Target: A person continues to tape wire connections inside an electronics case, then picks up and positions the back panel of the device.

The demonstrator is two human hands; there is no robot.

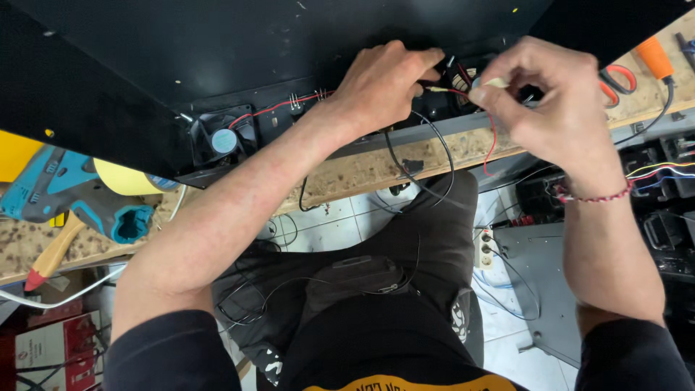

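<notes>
A large black metal case (217, 51) lies on the wooden workbench, its open edge facing me. My left hand (384, 83) reaches into that edge, fingers closed on a small black part with wires. My right hand (550, 101) pinches a pale yellowish connector on a red wire (492, 141) just to the right of the left hand. A small black fan (223, 139) with a light blue hub sits at the case's edge, and a red and black lead runs from it toward my left hand. Black cables (427, 170) hang down over my lap.
A teal power tool (72, 192) and a roll of yellow tape (127, 177) lie at the left on the bench. Orange-handled scissors (615, 76) and an orange tool (655, 58) rest at the right. A grey metal panel (543, 253), a power strip and loose cables are on the tiled floor.
</notes>
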